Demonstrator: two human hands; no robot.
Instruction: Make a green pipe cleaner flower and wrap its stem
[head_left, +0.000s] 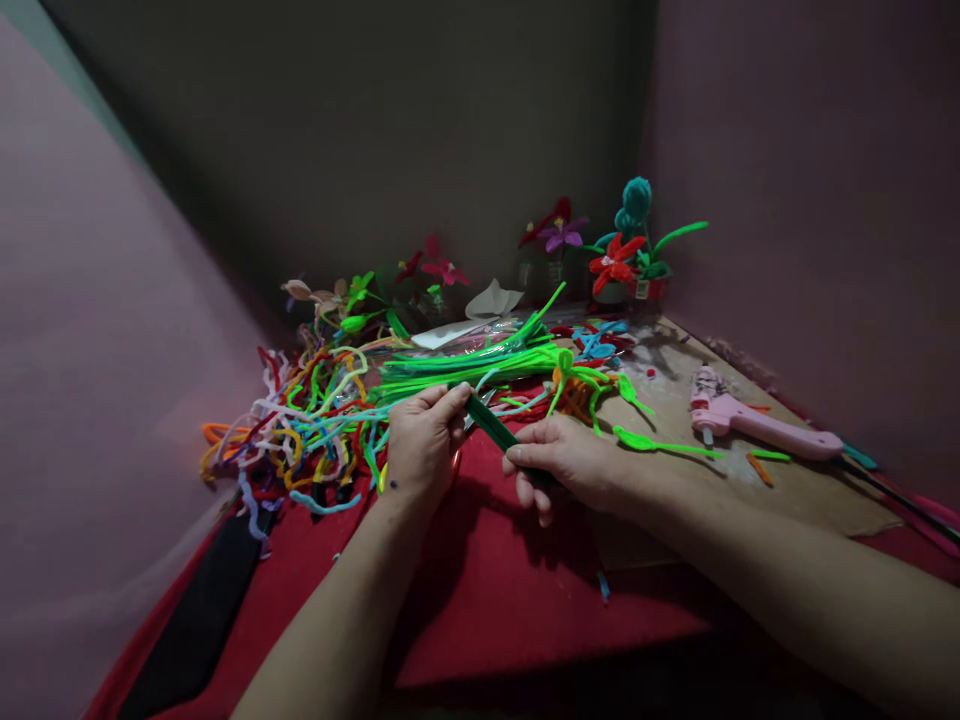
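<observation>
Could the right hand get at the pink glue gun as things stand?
Probably yes: the pink glue gun lies on the cardboard to the right, with only low green pieces between. The right hand holds the dark green strip, so it would likely need to let go first.

Your bare left forearm slants up and inward to the left hand, its thumb and forefinger pinched together, with a small dark spot near the wrist. Your bare right forearm reaches in from the lower right; the right hand grips with the thumb uppermost, the lower fingers loosely bent beneath. Your hands are near each other but apart.
</observation>
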